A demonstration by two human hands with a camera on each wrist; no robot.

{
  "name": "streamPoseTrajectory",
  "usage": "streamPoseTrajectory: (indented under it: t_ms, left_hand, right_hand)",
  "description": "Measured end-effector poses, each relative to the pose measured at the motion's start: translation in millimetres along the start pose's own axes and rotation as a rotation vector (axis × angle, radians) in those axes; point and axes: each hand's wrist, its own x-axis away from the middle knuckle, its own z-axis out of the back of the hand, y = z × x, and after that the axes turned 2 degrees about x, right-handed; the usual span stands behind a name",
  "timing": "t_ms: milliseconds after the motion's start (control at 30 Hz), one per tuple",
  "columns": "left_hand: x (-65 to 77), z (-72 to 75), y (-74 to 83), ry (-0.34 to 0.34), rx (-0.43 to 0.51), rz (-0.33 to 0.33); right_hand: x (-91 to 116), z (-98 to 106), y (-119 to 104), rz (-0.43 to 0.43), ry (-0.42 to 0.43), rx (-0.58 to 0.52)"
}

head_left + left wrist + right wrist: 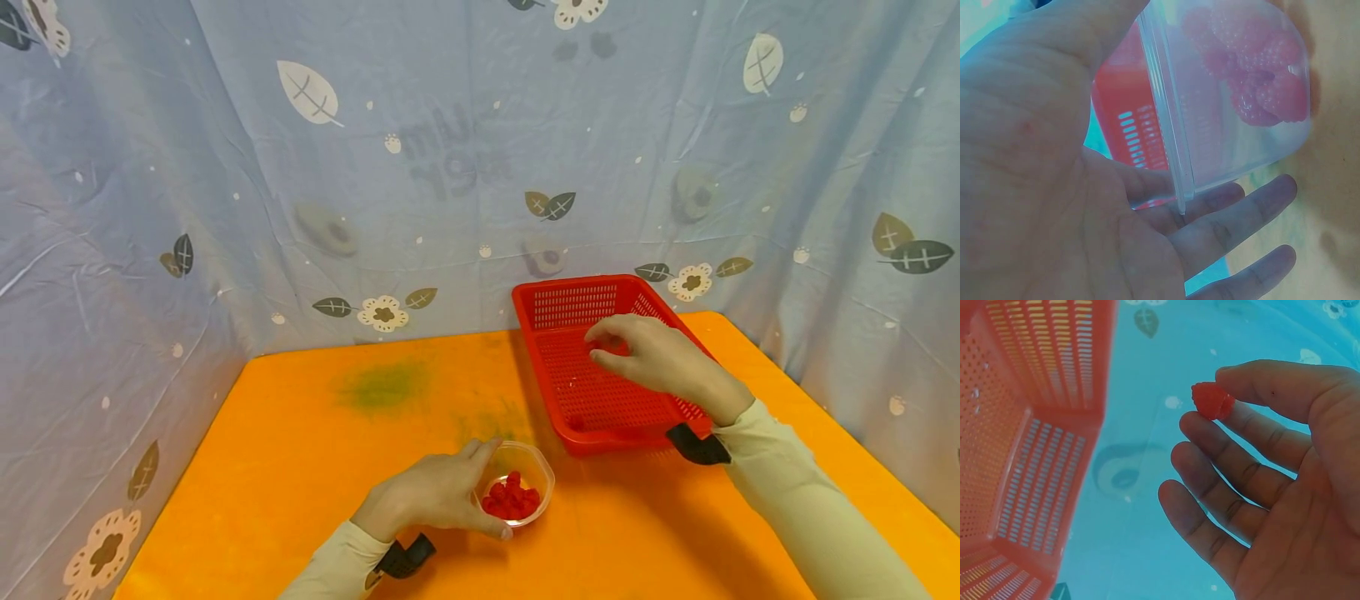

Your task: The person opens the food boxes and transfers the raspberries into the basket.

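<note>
A clear plastic container (538,467) stands on the orange table, with several red raspberries (512,498) in its bottom. My left hand (431,492) holds it from the left side, thumb at the near side and fingers round the far side. In the left wrist view the raspberries (1272,94) show through the clear wall. Above the red basket (622,439) hovers my right hand (660,358). Its thumb and index finger pinch a single raspberry (1212,400), seen in the right wrist view, while the other fingers spread loosely below.
The red basket, with slotted walls, sits at the back right of the orange table (300,467). A light blue patterned curtain (450,167) hangs behind the table and along both sides. Greenish stains mark the tabletop left of the basket.
</note>
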Motion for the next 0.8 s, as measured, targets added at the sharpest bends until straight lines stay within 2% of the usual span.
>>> streamPoseTrajectory:
  t_ms: [300,800]
  left_hand:
    - [0.0,0.4,-0.1,-0.001,-0.004,-0.001]
    - [-1.2,-1.1,-1.3,0.005,-0.007,-0.002]
  right_hand:
    - [1.0,-1.2,6.7,-0.042,-0.025,0.0]
    - [1.5,-2.1,10.9,-0.053,-0.026,0.014]
